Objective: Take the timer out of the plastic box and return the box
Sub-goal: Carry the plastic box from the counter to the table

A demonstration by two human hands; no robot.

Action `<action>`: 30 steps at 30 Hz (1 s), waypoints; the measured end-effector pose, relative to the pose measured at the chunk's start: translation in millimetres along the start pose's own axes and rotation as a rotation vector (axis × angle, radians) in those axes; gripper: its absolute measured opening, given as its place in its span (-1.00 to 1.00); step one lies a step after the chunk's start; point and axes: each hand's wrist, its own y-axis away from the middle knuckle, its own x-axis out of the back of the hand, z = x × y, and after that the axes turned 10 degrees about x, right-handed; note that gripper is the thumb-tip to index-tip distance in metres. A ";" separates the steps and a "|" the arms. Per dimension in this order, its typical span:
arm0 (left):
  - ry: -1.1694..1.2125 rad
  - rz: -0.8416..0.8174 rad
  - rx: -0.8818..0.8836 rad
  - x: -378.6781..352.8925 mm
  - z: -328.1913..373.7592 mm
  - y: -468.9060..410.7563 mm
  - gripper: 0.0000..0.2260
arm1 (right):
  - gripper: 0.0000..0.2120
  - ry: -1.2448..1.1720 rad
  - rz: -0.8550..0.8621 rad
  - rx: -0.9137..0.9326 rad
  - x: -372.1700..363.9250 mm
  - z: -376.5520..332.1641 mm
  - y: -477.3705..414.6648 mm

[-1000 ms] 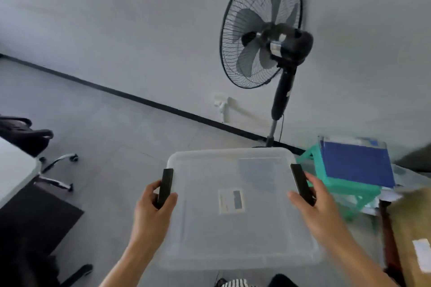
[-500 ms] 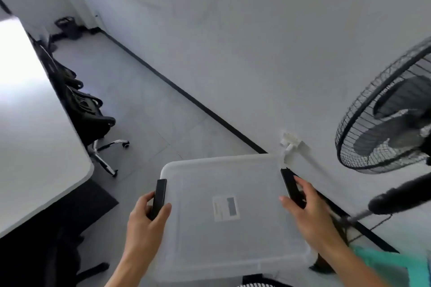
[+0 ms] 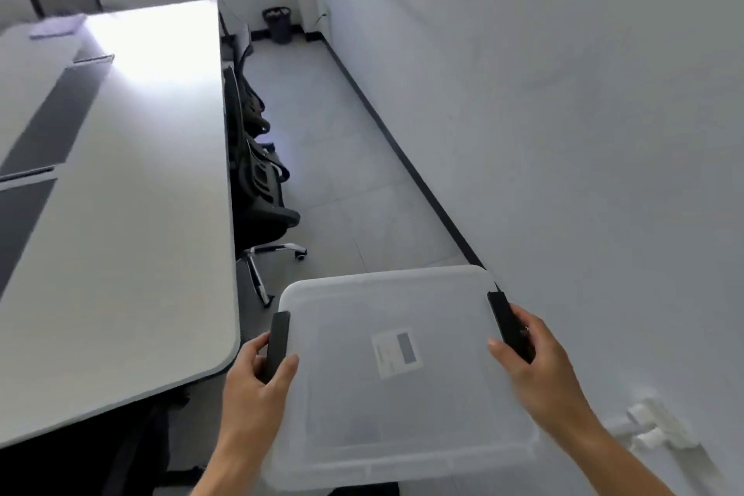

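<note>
White table [image 3: 120,213], black chairs [image 3: 257,181], bin [image 3: 277,23]

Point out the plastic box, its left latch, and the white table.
plastic box [image 3: 402,395]: head view, middle of the lid.
left latch [image 3: 277,338]: head view, middle of the black clip.
white table [image 3: 133,213]: head view, bare top.

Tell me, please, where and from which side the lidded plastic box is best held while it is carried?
Grip the plastic box at its two black latch handles, the left handle and the right handle, coming in from the short sides. They sit opposite each other at the rim, so the left hand and right hand balance the wide, smooth lid between them.
</note>
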 end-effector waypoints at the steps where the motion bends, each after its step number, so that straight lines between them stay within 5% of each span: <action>1: -0.006 -0.005 -0.002 -1.3 12.1 -24.1 -0.65 | -0.57 -0.003 0.006 -0.001 -9.3 -5.3 -23.0; 18: -0.034 -0.031 -0.056 -76.6 228.5 -373.3 -0.66 | -0.51 -0.032 0.047 0.002 -109.5 -90.9 -409.8; 30: 0.088 0.173 -0.022 -124.4 378.4 -603.7 -0.69 | -0.52 -0.008 -0.190 0.125 -188.4 -188.2 -747.7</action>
